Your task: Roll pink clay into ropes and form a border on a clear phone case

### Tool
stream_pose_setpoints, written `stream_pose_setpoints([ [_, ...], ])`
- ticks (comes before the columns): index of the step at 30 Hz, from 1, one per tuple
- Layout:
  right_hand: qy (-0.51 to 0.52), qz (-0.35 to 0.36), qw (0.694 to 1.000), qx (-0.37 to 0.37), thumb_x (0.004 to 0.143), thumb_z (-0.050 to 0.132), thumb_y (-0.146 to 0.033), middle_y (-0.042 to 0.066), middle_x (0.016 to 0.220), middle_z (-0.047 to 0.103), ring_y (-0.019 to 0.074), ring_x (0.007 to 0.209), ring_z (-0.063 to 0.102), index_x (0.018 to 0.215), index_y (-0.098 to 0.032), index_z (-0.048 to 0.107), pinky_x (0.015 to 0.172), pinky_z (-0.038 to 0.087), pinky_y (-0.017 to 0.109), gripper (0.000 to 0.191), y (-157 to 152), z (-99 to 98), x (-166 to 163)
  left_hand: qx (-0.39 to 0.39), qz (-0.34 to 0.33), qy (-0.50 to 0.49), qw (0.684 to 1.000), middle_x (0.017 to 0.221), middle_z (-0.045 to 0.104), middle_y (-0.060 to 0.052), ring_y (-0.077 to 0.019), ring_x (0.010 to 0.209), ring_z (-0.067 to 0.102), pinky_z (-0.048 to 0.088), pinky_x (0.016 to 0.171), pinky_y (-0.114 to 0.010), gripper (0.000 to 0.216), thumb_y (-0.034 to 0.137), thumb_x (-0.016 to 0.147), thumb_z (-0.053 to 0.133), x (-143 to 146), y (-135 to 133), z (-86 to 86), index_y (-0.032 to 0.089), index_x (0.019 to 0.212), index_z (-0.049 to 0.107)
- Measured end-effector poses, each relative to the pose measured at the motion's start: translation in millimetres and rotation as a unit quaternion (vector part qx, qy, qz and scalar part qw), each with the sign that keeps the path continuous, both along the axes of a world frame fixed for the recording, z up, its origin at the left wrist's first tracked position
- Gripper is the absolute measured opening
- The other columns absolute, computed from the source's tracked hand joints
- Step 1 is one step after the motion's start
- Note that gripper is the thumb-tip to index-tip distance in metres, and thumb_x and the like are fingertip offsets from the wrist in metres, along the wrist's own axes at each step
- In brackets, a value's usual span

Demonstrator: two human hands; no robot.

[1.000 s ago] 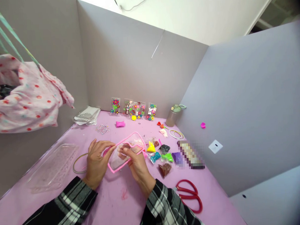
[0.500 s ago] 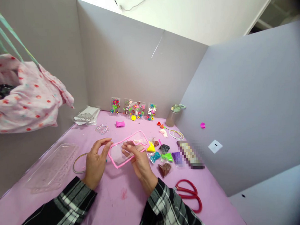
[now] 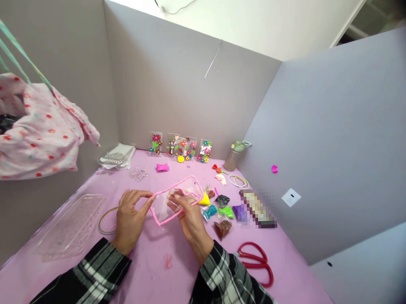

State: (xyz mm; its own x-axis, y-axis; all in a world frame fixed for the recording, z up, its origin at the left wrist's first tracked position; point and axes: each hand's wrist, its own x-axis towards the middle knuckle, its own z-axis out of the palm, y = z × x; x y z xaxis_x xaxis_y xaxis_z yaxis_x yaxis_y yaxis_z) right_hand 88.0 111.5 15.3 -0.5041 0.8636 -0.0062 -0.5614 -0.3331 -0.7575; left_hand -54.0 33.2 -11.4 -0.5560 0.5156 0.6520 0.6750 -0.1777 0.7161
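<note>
Both my hands hold a clear phone case with a pink rim (image 3: 184, 187) just above the pink table (image 3: 161, 279). My left hand (image 3: 130, 215) pinches its near left corner between thumb and fingers. My right hand (image 3: 188, 215) grips the case's middle from below, with the fingers curled over the lower rim. The case is tilted, its far end raised toward the back wall. Small bags of coloured clay (image 3: 222, 207) lie just right of my right hand.
Red scissors (image 3: 256, 262) lie at the near right. A clear plastic tray (image 3: 71, 225) and a thin ring (image 3: 107, 220) sit to the left. Decorated cards (image 3: 181, 148) lean on the back wall, with a jar (image 3: 235, 155) beside them. Grey partitions enclose the table.
The case has turned and tipped up, so that it shows more edge-on. My left hand shifted from the case's side to pinching its corner.
</note>
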Motion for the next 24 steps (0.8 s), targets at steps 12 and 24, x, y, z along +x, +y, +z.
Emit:
stream_pose_setpoints([
  [12,-0.004,-0.022,1.000,0.012,0.061,0.090,-0.026,0.001,0.085,0.076,0.0167,0.083,0.072,0.081,-0.019,0.073,0.079,0.058,0.028,0.027,1.8,-1.8,-0.6,-0.004,-0.006,-0.014,1.000,0.087,0.074,-0.001,-0.0232,0.091,0.065,0.042,0.102,-0.043,0.022,0.047,0.088,0.068,2.4,0.2,2.3,0.026,0.082,0.073],
  [24,0.005,-0.058,0.998,0.006,0.061,0.090,-0.025,0.001,0.088,0.076,0.0164,0.085,0.072,0.084,-0.019,0.073,0.081,0.058,0.028,0.029,6.9,-1.0,1.0,-0.060,-0.010,-0.147,0.987,0.092,0.073,-0.001,-0.0241,0.095,0.067,0.049,0.090,-0.035,0.031,0.054,0.085,0.064,2.3,-1.2,8.0,0.024,0.085,0.070],
])
